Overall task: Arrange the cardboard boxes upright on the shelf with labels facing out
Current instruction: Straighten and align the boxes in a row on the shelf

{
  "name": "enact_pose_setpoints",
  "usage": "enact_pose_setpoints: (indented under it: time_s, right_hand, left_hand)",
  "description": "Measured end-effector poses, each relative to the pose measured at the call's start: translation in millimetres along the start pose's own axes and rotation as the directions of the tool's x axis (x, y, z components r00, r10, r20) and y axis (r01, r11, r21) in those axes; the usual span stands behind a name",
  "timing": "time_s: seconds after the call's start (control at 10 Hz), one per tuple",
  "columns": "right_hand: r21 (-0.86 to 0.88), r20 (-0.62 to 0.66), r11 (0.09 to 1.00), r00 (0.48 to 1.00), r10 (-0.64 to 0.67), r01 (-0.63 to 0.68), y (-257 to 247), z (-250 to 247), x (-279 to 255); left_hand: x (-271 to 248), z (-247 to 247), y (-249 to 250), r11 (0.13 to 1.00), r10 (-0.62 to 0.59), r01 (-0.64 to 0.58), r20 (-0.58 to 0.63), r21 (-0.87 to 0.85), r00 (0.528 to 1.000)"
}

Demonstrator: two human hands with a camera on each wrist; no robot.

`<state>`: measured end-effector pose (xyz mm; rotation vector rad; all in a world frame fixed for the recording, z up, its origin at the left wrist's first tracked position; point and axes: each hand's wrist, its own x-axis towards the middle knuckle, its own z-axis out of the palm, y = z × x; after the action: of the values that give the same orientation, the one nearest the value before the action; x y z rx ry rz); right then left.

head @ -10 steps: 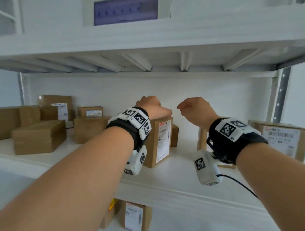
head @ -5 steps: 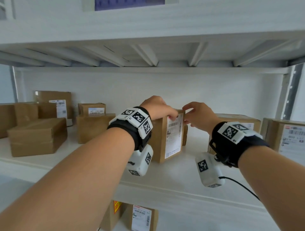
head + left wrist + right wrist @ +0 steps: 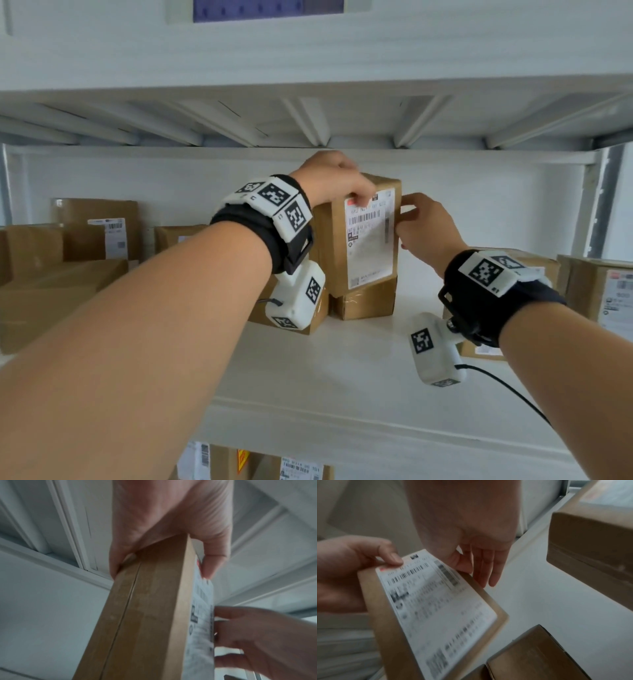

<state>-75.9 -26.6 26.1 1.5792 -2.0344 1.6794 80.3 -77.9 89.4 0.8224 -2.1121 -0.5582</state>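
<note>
- The labelled cardboard box [image 3: 363, 240] is held upright in the air above the shelf [image 3: 342, 370], its shipping label [image 3: 371, 240] turned outward toward the person; this suits the task's display face.
- The left hand [image 3: 330, 178] clamps the box's top at 11 o'clock, thumb on the label face and fingers curled over the back, so it seems to carry the weight.
- The right hand [image 3: 421, 229] pinches the box's 3 o'clock edge, thumb in front and straighter fingers along the side, likely steadying it against twisting.
- Directly below, at 6 o'clock, a smaller brown box [image 3: 364, 301] lies flat; the held box's bottom edge overlaps it in the head view, and I cannot tell whether they touch.
- Bare shelf lies open at 4 o'clock, between the smaller box and the cartons on the right [image 3: 596, 287].
- More cartons on the left [image 3: 61, 284] crowd 9 o'clock.
- The ribbed underside of the upper shelf [image 3: 308, 123] is close overhead, limiting any further lift.
</note>
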Motion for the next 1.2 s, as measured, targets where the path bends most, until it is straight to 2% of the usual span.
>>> enact_pose_setpoints:
  time_s: [0.1,0.2,0.3,0.4,0.6,0.7,0.8,0.9,1.0,1.1,1.2]
  right_hand:
    - [0.107,-0.032,0.994,0.999,-0.032,0.035,-7,-13,-1]
    - [0.069,0.129,0.996,0.99,-0.064,0.055,-12,-27,-6]
    - [-0.024,0.262,0.999,0.965,-0.026,0.034,-10,-39,-6]
    - [-0.11,0.382,0.994,0.923,0.051,-0.009,-7,-48,-7]
    - [-0.528,0.45,0.844,0.873,0.186,0.093,-10,-46,-8]
    - [-0.697,0.428,0.708,0.86,0.28,0.116,-9,-41,-5]
    - [-0.755,0.41,0.644,0.854,0.321,0.12,-16,-36,-2]
    - [-0.763,0.406,0.64,0.841,0.358,0.095,-20,-36,4]
    - [-0.73,0.42,0.682,0.816,0.397,0.045,-17,-38,11]
    - [-0.699,0.423,0.715,0.813,0.4,0.011,-10,-35,13]
    - [-0.718,0.416,0.696,0.818,0.397,0.027,-6,-26,17]
  left_hand:
    - [1,12,-3,1.0,0.016,-0.015,0.133,-0.003,0.991]
    - [4,24,1,0.999,0.042,-0.04,0.213,-0.013,0.976]
    - [6,34,6,0.998,0.06,-0.048,0.281,-0.049,0.958]
    - [9,45,2,0.995,0.071,-0.036,0.385,-0.097,0.92]
    - [18,64,-12,0.99,0.078,-0.01,0.491,-0.14,0.868]
    - [27,63,-19,0.992,0.015,0.041,0.44,-0.116,0.898]
    - [43,68,-33,0.997,-0.033,0.007,0.335,0.078,0.941]
    - [48,76,-43,0.917,-0.027,-0.129,0.381,0.379,0.924]
    - [63,91,-51,0.813,0.013,-0.298,0.497,0.5,0.868]
    - [68,100,-59,0.73,-0.034,-0.353,0.548,0.585,0.836]
    - [67,104,-66,0.598,-0.091,-0.374,0.524,0.709,0.847]
